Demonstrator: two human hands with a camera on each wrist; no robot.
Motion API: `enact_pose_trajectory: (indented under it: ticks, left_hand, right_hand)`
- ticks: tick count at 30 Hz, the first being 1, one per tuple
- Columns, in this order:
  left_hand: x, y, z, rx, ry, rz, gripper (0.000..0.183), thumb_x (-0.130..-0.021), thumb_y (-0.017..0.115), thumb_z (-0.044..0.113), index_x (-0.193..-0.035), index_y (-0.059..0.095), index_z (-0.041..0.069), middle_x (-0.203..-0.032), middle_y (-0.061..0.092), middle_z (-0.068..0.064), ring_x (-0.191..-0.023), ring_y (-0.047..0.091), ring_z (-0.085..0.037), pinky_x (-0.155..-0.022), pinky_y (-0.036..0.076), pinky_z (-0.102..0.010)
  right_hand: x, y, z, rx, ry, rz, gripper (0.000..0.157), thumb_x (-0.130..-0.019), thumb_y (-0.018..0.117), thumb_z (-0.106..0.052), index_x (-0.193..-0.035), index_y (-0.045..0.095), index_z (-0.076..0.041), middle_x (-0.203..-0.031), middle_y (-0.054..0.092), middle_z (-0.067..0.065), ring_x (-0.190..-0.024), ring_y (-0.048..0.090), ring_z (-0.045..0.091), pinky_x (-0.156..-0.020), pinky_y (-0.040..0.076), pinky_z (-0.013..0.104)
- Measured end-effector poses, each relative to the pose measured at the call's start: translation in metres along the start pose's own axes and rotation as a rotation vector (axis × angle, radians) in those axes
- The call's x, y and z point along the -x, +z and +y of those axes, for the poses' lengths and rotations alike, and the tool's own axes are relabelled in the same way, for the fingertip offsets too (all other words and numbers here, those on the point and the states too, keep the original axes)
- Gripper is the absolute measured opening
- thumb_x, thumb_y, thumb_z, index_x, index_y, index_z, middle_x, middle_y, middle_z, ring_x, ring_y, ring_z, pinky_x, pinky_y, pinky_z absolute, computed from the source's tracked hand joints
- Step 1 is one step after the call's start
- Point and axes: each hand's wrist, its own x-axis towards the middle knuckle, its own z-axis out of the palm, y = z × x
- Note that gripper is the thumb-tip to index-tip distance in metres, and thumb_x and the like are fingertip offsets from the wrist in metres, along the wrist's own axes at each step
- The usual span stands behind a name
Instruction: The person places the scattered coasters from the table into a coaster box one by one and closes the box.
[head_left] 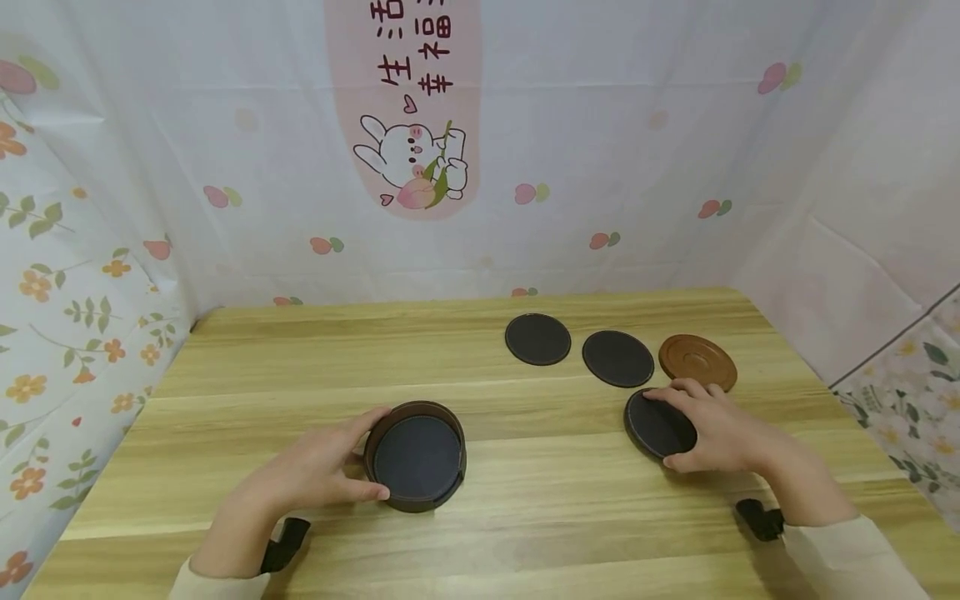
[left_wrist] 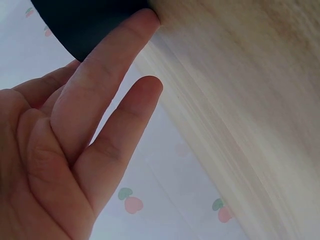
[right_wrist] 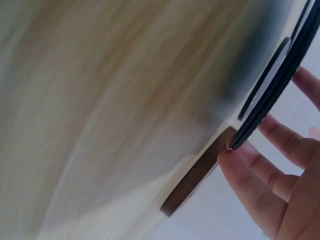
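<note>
On the left of the table stands a round brown coaster holder [head_left: 455,423] with a notch in its wall and a black coaster [head_left: 417,457] inside. My left hand [head_left: 318,467] holds the holder by its left side, thumb at the near side and fingers at the far side. In the left wrist view, fingertips touch its dark wall [left_wrist: 95,25]. My right hand [head_left: 723,429] grips a black round coaster [head_left: 658,423] by its edge, tilted above the table. Its edge looks layered in the right wrist view, so whether it is more than one I cannot tell.
Two black coasters [head_left: 537,339] lie flat toward the back of the table. A brown wooden round disc [head_left: 697,360] sits at the back right, just beyond my right hand. White patterned cloth [head_left: 570,150] hangs behind the wooden table [head_left: 525,517] and along its sides.
</note>
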Motion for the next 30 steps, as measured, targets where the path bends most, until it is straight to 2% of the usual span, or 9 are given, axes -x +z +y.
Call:
enact_pose_trajectory:
  ticks: [5,10,16,23,30]
  left_hand:
    - [-0.001,0.000,0.001,-0.019,-0.004,0.010,0.100,-0.076,0.081,0.056,-0.154,0.035,0.013,-0.144,0.055,-0.009,-0.127,0.058,-0.030,-0.103,0.047,-0.054]
    - [-0.001,0.001,0.001,-0.020,0.002,0.009,0.099,-0.075,0.080,0.057,-0.153,0.036,0.015,-0.142,0.057,-0.007,-0.127,0.059,-0.028,-0.102,0.048,-0.052]
    - [0.000,0.000,0.001,-0.028,0.017,0.014,0.099,-0.076,0.080,0.057,-0.153,0.036,0.014,-0.142,0.057,-0.008,-0.125,0.060,-0.030,-0.100,0.049,-0.053]
    - [0.000,0.001,0.001,-0.019,-0.002,0.006,0.100,-0.076,0.081,0.054,-0.154,0.035,0.012,-0.145,0.054,-0.011,-0.128,0.057,-0.034,-0.102,0.047,-0.055]
    - [-0.001,0.000,0.001,-0.009,-0.016,-0.004,0.100,-0.077,0.081,0.052,-0.155,0.034,0.012,-0.146,0.053,-0.011,-0.130,0.056,-0.034,-0.103,0.047,-0.055]
  right_hand:
    - [-0.004,0.001,-0.008,-0.014,-0.010,0.006,0.084,-0.067,0.088,-0.041,-0.141,0.052,-0.019,-0.138,0.045,0.023,-0.113,0.045,0.046,-0.078,0.049,0.057]
    - [-0.008,0.004,-0.017,-0.031,-0.017,0.011,0.083,-0.068,0.088,-0.038,-0.141,0.052,-0.020,-0.138,0.045,0.019,-0.113,0.044,0.044,-0.079,0.050,0.055]
    - [-0.016,0.004,-0.030,-0.047,-0.033,-0.002,0.082,-0.070,0.087,-0.037,-0.142,0.051,-0.022,-0.140,0.043,0.018,-0.119,0.042,0.046,-0.083,0.050,0.059]
    - [-0.029,0.009,-0.044,-0.057,-0.075,-0.022,0.083,-0.071,0.086,-0.035,-0.144,0.049,-0.025,-0.139,0.044,0.013,-0.116,0.042,0.038,-0.086,0.050,0.052]
    - [-0.041,0.012,-0.063,-0.065,-0.100,-0.033,0.083,-0.071,0.085,-0.036,-0.145,0.049,-0.024,-0.145,0.041,0.016,-0.121,0.041,0.039,-0.087,0.050,0.055]
